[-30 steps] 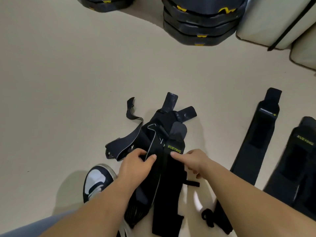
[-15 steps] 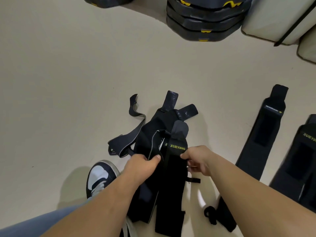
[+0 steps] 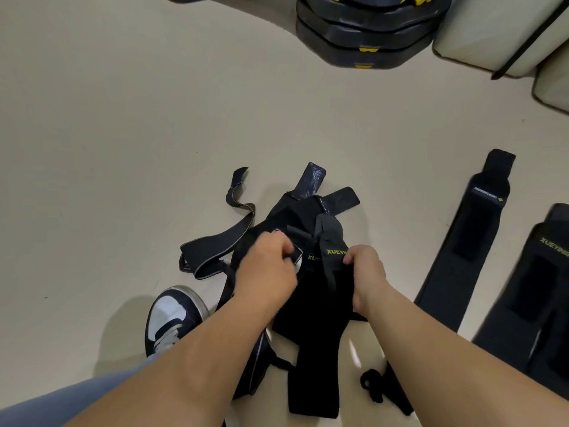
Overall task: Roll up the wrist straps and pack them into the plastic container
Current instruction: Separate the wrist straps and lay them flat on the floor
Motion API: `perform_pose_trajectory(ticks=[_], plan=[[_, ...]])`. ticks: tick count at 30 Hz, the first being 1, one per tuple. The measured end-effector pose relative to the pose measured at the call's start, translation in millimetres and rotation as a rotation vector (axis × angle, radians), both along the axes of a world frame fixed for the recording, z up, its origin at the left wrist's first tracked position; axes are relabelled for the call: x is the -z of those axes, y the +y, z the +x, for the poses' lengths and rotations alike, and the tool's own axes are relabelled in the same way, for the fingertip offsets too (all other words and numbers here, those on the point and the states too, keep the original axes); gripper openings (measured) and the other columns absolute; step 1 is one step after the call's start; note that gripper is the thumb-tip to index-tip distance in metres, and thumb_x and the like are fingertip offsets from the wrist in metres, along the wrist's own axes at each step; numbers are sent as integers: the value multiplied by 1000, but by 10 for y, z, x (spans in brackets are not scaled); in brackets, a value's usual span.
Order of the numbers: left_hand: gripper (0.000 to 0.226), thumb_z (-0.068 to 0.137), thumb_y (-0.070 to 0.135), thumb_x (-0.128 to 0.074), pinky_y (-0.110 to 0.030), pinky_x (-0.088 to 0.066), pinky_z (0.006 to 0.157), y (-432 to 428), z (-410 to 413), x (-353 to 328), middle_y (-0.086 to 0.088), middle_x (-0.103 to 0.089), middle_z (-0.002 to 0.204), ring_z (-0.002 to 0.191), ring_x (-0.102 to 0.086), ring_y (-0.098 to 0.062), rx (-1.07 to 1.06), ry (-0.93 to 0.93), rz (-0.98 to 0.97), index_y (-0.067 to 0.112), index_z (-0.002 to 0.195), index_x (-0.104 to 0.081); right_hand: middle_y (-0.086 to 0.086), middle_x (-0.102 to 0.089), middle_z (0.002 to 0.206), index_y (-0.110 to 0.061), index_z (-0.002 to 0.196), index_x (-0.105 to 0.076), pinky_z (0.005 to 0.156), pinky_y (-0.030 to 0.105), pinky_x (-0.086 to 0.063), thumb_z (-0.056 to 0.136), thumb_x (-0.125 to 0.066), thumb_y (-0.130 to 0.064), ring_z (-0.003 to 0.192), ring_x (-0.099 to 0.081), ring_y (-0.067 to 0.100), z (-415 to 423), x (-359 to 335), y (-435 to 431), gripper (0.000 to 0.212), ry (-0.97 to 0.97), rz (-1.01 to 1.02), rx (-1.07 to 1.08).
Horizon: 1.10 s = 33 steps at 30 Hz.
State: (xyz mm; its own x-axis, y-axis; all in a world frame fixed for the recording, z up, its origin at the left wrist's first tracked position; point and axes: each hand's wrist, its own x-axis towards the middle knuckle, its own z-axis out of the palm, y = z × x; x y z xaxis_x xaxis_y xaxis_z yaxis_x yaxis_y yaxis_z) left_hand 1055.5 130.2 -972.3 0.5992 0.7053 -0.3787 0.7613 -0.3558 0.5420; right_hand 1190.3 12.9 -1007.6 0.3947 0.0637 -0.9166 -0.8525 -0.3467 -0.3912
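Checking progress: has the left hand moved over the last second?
Yes. The left hand has moved forward and right, away from the shoe and further up the straps.

Black-and-white sneaker (image 3: pixel 175 315) on beige floor (image 3: pixel 123 118); stacked black pads (image 3: pixel 363 35) and pale, perhaps cushioned, blocks (image 3: pixel 486 29) beyond.

Your right hand (image 3: pixel 366 272) covers the end of the yellow lettering (image 3: pixel 335 252) on the strap pile (image 3: pixel 311 303). Right of that pile, the outermost strap (image 3: pixel 542 288) runs off frame; its print is blurred.
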Motion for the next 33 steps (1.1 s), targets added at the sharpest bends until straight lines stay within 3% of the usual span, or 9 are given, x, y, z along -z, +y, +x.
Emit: perform_pose_trajectory(ticks=[2,4,6,9,14,18,22,28,33], plan=[[30,98,13,-61,-33,-54,97,-66,78,12,5,-61,122,108,-64,-17,44,36,-275,27,124,-63,24,-74,106,-6,95,-67,77,44,-56,39,-70,-26,83,-70,39,-34,-94,20,59,67,79,9],[45,99,8,-56,-28,-50,103,-107,61,78,5,-58,136,121,-61,-17,57,101,-409,24,141,-57,16,-76,85,-5,89,-70,66,33,-57,76,-65,-26,68,-70,33,-37,-173,28,26,79,186,-46],[60,96,2,-54,-31,-48,110,-102,-16,120,5,-56,146,130,-58,-18,25,99,-438,26,151,-48,12,-81,93,-7,103,-77,68,35,-59,95,-61,-31,78,-77,31,13,-126,21,30,92,237,-94],[80,94,4,-57,-28,-45,104,-25,-132,135,9,-54,150,131,-57,-18,-74,79,-425,38,162,-31,12,-81,112,-7,123,-75,78,37,-59,97,-66,-30,99,-77,30,83,-70,13,36,87,278,-131],[93,83,28,-60,-37,-47,113,82,-125,85,2,-60,148,122,-63,-22,-203,3,-460,52,162,-19,11,-80,104,-6,125,-73,83,36,-61,94,-64,-17,87,-75,26,195,-146,-68,34,94,254,-235],[77,96,39,-68,-41,-46,114,213,-35,-6,10,-51,144,125,-56,-18,-461,-115,-523,44,162,-29,12,-80,100,-7,109,-73,83,37,-59,97,-59,-10,85,-76,27,292,-372,-252,19,94,318,-264],[62,96,32,-69,-43,-54,107,172,-1,-56,1,-60,139,120,-63,-23,-345,32,-441,23,154,-48,11,-81,105,-10,117,-71,81,39,-62,103,-54,-8,90,-79,26,263,-602,-425,22,111,432,-314],[22,105,30,-53,-33,-45,76,-129,-2,-410,-1,-59,82,78,-56,-19,-166,-29,-414,14,93,-62,16,-70,132,-10,133,-72,105,45,-52,92,-59,-7,114,-70,32,70,-1020,-487,43,172,688,-381],[28,103,-5,-52,-35,-54,94,-170,-16,-956,-10,-69,115,118,-64,-34,28,-155,-333,1,128,-62,16,-69,130,-14,144,-61,102,46,-55,89,-56,0,112,-69,32,-161,-1613,-405,57,110,819,-421]])
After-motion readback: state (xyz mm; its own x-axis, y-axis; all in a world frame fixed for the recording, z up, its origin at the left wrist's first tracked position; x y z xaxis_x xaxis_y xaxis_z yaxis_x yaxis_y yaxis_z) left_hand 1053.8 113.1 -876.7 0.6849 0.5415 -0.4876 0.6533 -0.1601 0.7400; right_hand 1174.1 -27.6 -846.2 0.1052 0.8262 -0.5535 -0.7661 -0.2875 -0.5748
